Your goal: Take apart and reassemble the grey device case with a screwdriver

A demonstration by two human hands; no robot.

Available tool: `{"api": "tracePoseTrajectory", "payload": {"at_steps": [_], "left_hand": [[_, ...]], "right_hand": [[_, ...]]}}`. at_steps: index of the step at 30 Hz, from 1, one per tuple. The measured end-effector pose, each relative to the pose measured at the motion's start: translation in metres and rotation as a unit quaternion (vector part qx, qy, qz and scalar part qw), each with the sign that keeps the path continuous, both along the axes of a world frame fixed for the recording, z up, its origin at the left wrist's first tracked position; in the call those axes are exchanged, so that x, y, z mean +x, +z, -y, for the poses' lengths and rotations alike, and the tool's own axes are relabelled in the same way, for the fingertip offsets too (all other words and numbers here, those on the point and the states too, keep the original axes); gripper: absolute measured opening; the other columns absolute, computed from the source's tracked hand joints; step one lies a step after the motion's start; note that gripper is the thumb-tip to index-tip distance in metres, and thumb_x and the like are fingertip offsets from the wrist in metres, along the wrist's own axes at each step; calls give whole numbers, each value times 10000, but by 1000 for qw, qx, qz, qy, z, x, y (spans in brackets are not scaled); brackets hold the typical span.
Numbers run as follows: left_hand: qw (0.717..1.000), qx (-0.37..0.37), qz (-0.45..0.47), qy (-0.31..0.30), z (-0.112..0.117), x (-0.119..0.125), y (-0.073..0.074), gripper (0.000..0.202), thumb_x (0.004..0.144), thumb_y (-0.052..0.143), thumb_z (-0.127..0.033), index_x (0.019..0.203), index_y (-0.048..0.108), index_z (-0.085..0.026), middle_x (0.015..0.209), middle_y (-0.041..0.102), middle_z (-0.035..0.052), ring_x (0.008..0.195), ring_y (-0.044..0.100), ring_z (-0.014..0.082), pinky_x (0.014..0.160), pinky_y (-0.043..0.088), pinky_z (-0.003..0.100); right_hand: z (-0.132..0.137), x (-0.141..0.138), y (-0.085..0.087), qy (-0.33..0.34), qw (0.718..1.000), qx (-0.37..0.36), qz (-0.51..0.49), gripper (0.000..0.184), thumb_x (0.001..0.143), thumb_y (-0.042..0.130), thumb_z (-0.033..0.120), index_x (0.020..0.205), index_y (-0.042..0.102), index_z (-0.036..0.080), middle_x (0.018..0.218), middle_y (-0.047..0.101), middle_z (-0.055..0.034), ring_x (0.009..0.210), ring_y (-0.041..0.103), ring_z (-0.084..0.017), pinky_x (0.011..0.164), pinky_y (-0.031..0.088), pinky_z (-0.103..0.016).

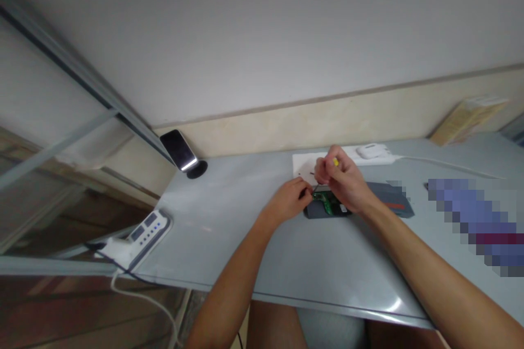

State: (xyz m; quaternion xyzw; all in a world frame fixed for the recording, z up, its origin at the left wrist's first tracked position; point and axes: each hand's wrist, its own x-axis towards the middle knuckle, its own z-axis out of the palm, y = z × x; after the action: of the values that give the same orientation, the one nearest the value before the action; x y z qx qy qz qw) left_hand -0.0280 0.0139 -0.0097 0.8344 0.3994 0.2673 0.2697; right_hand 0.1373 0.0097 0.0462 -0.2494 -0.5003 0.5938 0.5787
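A dark, flat rectangular device (317, 211) with an exposed green circuit board (328, 205) lies on the glossy grey surface (221, 218). Over it, the right hand (343, 177) pinches a thin, yellow-ended tool (336, 162); the left hand (289, 200) is at its left edge, whether its grip is pinching I cannot tell.

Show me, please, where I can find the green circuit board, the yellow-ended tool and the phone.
Green circuit board (327, 204), head view: on its exposed green surface.
Yellow-ended tool (336, 162), head view: on its yellow end.
Phone (178, 148), head view: on the middle of its dark screen.
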Motion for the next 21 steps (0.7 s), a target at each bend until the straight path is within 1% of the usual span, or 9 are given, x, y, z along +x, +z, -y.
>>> {"api": "tracePoseTrajectory", "payload": {"at_steps": [2,5,7,10,12,15,17,18,21], "left_hand": [[1000,6,-8,-6,0,0,0,167,897,495,-128,853,651,-170,881,629,38,804,591,160,796,487,261],[1000,11,-24,-8,0,0,1,169,899,490,-121,892,652,-168,898,634,42,819,595,164,826,492,274],[999,9,-34,-4,0,0,2,168,895,491,-112,903,648,-171,912,639,43,828,597,166,837,493,280],[999,5,-34,-1,1,1,3,164,890,501,-101,895,650,-169,913,641,41,824,599,165,833,496,278],[1000,6,-28,0,1,1,3,160,892,508,-102,888,655,-165,901,637,39,810,598,161,827,494,273],[1000,3,-29,-2,0,2,4,166,891,510,-101,872,664,-160,880,625,38,796,593,159,813,489,267],[1000,-3,-29,-4,1,2,5,175,886,508,-96,865,670,-159,875,615,35,784,587,155,793,484,260],[1000,-5,-28,-5,1,2,5,175,884,509,-96,862,671,-159,871,610,32,777,584,153,784,482,256],[1000,-3,-24,-5,1,2,4,163,878,517,-97,842,661,-163,854,596,24,769,573,149,774,474,251]], "right_hand": [[0,-4,-2,-26,1000,16,1,399,849,684,618,850,507,260,561,406,78,512,379,-115,514,316,-252],[-1,-6,-4,-53,998,23,9,408,911,573,645,912,620,239,644,484,28,587,454,-137,566,386,-282],[-1,-4,-5,-78,996,37,37,386,925,581,604,877,647,227,702,536,-1,645,505,-150,607,427,-296],[-2,-1,-6,-122,987,68,79,316,889,679,530,811,610,232,799,602,-15,717,555,-157,653,467,-299],[-2,-1,-8,-118,989,63,64,329,845,743,507,813,550,243,843,631,-6,733,580,-154,660,479,-296],[-3,-4,-9,-89,996,24,15,395,812,779,507,805,476,254,659,542,48,567,496,-122,534,392,-251],[-4,-6,-9,-81,997,9,-12,392,827,735,572,811,506,255,566,414,72,480,369,-105,471,302,-243],[-5,-6,-8,-78,997,4,-26,392,843,691,617,830,541,255,563,386,70,473,339,-105,464,292,-249],[-5,-4,-2,-63,997,-14,-40,406,882,604,653,897,636,249,636,457,27,535,431,-130,513,387,-285]]}}
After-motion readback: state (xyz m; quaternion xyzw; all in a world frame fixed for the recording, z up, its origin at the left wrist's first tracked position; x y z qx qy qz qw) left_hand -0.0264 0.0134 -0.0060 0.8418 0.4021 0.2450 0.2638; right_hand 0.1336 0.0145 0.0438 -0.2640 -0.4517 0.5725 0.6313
